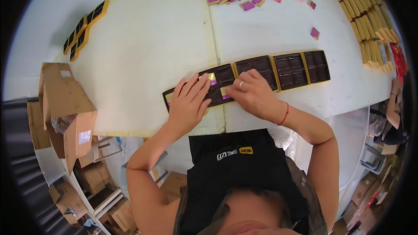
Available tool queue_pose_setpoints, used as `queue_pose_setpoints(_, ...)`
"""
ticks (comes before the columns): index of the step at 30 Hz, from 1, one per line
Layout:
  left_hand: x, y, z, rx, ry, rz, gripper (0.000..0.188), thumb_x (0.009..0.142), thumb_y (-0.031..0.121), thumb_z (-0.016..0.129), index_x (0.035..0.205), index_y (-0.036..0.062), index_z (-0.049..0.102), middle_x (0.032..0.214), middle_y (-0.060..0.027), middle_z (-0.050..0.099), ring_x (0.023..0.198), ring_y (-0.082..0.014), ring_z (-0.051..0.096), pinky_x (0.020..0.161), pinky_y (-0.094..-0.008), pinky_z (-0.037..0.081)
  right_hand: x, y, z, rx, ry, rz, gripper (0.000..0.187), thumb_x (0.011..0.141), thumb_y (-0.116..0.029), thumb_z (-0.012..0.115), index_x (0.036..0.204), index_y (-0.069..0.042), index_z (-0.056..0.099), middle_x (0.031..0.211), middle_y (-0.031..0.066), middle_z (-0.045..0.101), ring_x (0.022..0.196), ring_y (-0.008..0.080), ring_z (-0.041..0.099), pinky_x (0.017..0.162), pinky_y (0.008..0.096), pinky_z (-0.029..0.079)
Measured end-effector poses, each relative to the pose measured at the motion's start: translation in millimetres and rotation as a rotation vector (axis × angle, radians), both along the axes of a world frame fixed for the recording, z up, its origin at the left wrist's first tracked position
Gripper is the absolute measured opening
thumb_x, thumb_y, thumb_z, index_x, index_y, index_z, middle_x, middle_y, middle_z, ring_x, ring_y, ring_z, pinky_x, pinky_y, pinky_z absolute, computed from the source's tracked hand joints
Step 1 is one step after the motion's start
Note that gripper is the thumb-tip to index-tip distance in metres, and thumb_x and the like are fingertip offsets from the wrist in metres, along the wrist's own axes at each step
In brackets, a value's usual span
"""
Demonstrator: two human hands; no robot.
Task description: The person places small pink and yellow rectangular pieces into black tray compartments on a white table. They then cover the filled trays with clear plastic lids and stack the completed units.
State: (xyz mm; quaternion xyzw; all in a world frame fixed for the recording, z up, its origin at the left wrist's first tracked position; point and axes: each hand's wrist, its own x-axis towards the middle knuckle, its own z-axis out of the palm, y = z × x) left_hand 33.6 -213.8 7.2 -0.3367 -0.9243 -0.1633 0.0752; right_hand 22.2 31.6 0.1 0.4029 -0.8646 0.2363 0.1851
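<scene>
A row of dark brown four-compartment trays in yellow-edged boxes (291, 70) runs across the white table in front of me. My left hand (186, 101) lies with fingers stretched over the boxes at the row's left end. Beside its fingertips a gold and purple wrapped square (212, 78) sits in a compartment; another wrapped square (169, 99) shows partly at that hand's left. My right hand (256, 92) has its fingers pinched at a third gold and purple square (224, 93), low in the same tray. The fingers partly hide that square.
Loose purple, pink and gold squares (248, 5) lie scattered at the far side of the table. Dark-trayed boxes (81, 25) stand at the far left, and yellow boxes (368, 21) are stacked at the right. An open cardboard carton (65, 100) stands by the left edge.
</scene>
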Motion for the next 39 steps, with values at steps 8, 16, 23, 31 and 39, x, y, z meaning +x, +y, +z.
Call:
queue_pose_setpoints(8,-62.7,12.0,10.3,0.160,0.006,-0.030,0.023,0.087,0.016,0.068,0.108,0.0084,0.067,0.106,-0.0086,0.068,0.104,-0.0293,0.059,0.102,-0.0460,0.039,-70.8,34.7,18.7,-0.114,-0.161,-0.019,0.011,0.080,-0.013,0.070,0.091,-0.009,0.069,0.092,0.0079,0.065,0.091,0.0262,0.058,0.079,0.0388,0.046)
queue_pose_setpoints(16,-261.2,93.1,-43.9,0.248,0.023,0.245,0.048,0.082,0.021,0.075,0.125,0.0087,0.060,0.119,-0.0118,0.066,0.112,-0.0294,0.059,0.096,-0.0411,0.046,-201.5,83.1,-30.9,0.223,0.080,-0.372,0.017,0.079,-0.007,0.062,0.094,-0.008,0.071,0.086,0.0109,0.065,0.095,0.0287,0.059,0.084,0.0417,0.050)
queue_pose_setpoints(23,-228.4,73.1,-12.8,0.769,-0.617,0.337,0.035,0.089,0.013,0.068,0.123,0.0075,0.062,0.091,-0.0084,0.069,0.086,-0.0171,0.067,0.076,-0.0330,0.056,-173.0,80.4,-24.1,0.297,-0.037,-0.308,0.009,0.082,-0.006,0.059,0.087,-0.005,0.067,0.084,0.0121,0.065,0.089,0.0294,0.064,0.075,0.0397,0.053)
queue_pose_setpoints(31,-150.3,72.0,14.4,0.935,-0.796,0.254,0.020,0.091,0.012,0.067,0.109,0.0044,0.064,0.090,-0.0012,0.066,0.082,-0.0095,0.061,0.072,-0.0263,0.051,-170.6,79.6,-5.1,0.339,-0.124,-0.300,0.018,0.081,-0.007,0.062,0.099,-0.004,0.060,0.076,0.0151,0.066,0.077,0.0326,0.067,0.068,0.0435,0.052)
queue_pose_setpoints(39,-108.7,84.2,26.4,0.914,-1.020,0.100,0.019,0.092,0.011,0.064,0.110,0.0060,0.066,0.090,0.0013,0.064,0.086,-0.0066,0.057,0.072,-0.0243,0.046,-99.3,101.4,26.8,-0.411,-0.984,-0.008,0.023,0.093,-0.007,0.059,0.116,-0.005,0.061,0.084,0.0046,0.067,0.075,0.0109,0.062,0.067,0.0252,0.049)
